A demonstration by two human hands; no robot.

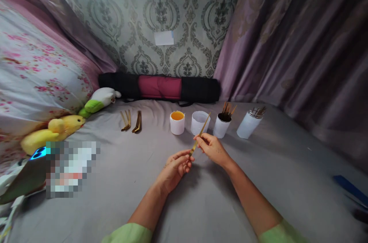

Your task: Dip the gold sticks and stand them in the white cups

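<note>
Both of my hands hold one thin golden stick (202,131) above the grey sheet (120,181). My right hand (212,148) pinches its middle. My left hand (176,166) closes on its lower end. The stick tilts up and away toward a row of white cups. In that row stand a cup of orange liquid (177,122), an empty-looking cup (200,122), a cup of brown-tipped sticks (222,123) and a tilted cup of metal tools (249,123).
Gold tweezers-like tools (131,121) lie on the sheet at the left. A black and maroon rolled bag (159,87) lies against the patterned wall. Yellow (53,132) and white-green (99,100) plush toys sit by floral bedding at left. Curtains hang at right.
</note>
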